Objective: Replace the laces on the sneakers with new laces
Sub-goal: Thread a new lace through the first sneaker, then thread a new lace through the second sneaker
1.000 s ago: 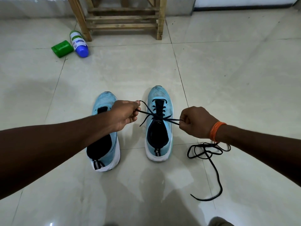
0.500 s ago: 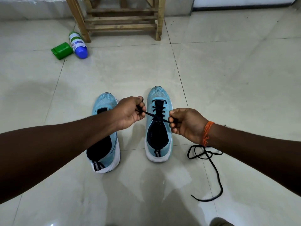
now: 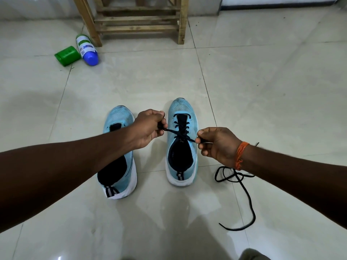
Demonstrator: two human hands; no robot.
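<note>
Now: left hand (image 3: 148, 128) curled, thumb and fingertips (image 3: 161, 126) pinching one end of the thin black lace (image 3: 181, 133) threaded through the light blue knit sneaker with white sole (image 3: 181, 107) on the person's right. Right hand (image 3: 217, 145) also curled, fingers (image 3: 201, 142) pinching the other end. Lace taut between both hands, crossing the tongue at the upper eyelets. Sneaker upright on the glossy pale tiled floor (image 3: 262, 91), beside its matching partner (image 3: 119, 115), which the left forearm partly hides. Loose black lace (image 3: 248, 199) lies looped on the floor under the right wrist.
</note>
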